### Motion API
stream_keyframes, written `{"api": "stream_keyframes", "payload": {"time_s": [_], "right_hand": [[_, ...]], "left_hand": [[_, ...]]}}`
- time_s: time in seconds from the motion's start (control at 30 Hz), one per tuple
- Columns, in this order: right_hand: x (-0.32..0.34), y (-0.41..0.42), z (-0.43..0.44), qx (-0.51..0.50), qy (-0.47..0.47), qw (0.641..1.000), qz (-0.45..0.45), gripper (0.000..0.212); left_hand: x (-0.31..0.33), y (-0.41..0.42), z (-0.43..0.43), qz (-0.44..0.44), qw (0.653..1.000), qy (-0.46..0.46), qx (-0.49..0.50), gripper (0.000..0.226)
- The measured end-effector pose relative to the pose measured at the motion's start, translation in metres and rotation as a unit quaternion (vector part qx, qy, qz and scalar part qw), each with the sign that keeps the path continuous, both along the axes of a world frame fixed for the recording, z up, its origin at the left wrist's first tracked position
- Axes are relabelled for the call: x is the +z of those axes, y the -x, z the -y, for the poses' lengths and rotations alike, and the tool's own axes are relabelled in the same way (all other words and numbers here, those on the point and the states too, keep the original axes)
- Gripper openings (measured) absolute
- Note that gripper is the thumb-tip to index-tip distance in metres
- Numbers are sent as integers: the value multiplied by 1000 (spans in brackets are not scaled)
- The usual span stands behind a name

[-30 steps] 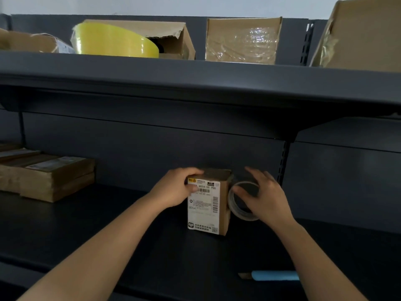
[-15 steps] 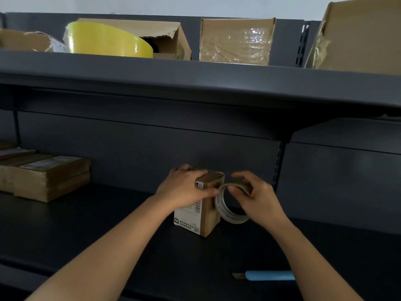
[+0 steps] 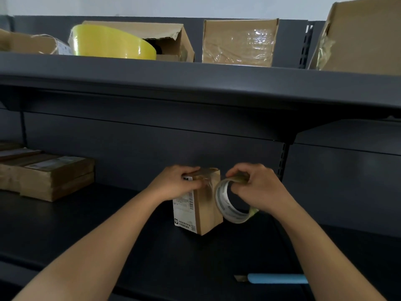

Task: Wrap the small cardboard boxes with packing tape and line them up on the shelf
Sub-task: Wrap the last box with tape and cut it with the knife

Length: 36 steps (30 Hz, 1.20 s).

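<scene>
A small cardboard box (image 3: pixel 207 210) with a white shipping label stands upright on the dark lower shelf (image 3: pixel 108 224). My left hand (image 3: pixel 178 183) grips its top, fingers curled over the upper edge. Just right of the box, my right hand (image 3: pixel 256 187) holds a roll of clear packing tape (image 3: pixel 230 205), with the fingers hooked through its ring. A short strip of tape stretches from the roll onto the top of the box, under my left fingers.
A blue-handled utility knife (image 3: pixel 275 278) lies at the shelf's front right. Flat taped cardboard boxes (image 3: pixel 52 177) are stacked at the left. The upper shelf (image 3: pixel 195 81) carries a yellow tape roll (image 3: pixel 110 43) and larger cardboard boxes (image 3: pixel 239 42). A slotted upright (image 3: pixel 282 157) stands behind my right hand.
My left hand moved from the box's front face onto its top. My right hand raised the roll towards the top edge, and a tape strip now reaches the box. The box turned slightly.
</scene>
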State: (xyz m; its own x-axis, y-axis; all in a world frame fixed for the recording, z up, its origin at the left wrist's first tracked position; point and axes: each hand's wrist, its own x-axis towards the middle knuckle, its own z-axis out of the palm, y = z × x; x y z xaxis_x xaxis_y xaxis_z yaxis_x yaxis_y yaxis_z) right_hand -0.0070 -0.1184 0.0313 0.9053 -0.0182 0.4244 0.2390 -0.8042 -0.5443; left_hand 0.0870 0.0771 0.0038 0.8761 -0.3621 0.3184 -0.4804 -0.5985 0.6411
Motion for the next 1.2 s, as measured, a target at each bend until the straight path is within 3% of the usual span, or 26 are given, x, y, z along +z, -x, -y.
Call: {"api": "stream_keyframes", "payload": {"time_s": [0.13, 0.23, 0.33, 0.43, 0.5, 0.63, 0.8, 1.03, 1.2], "right_hand": [[-9, -6, -8, 72, -148, 985, -54, 24], [-17, -12, -12, 74, -197, 977, -18, 24], [-13, -14, -13, 26, -136, 990, 23, 19], [-9, -14, -15, 1, -11, 999, -33, 18], [-11, -14, -17, 1, 0, 998, -56, 24], [-27, -13, -20, 40, -28, 999, -13, 50], [-42, -18, -25, 48, 29, 997, 56, 32], [-27, -18, -24, 14, 127, 992, 6, 38], [-47, -17, -23, 96, -22, 993, 72, 44]], "left_hand": [[1, -4, -14, -66, 995, 73, -9, 63], [5, -6, -23, -112, 989, 88, -26, 67], [10, -8, -24, -139, 984, 100, -39, 66], [10, -10, -27, -154, 980, 123, -33, 60], [9, -12, -31, -163, 977, 133, -31, 55], [4, -17, -41, -187, 968, 165, -16, 51], [1, -19, -48, -204, 961, 183, -19, 52], [1, -24, -45, -214, 959, 188, -12, 45], [-4, -27, -53, -227, 948, 221, -6, 64]]}}
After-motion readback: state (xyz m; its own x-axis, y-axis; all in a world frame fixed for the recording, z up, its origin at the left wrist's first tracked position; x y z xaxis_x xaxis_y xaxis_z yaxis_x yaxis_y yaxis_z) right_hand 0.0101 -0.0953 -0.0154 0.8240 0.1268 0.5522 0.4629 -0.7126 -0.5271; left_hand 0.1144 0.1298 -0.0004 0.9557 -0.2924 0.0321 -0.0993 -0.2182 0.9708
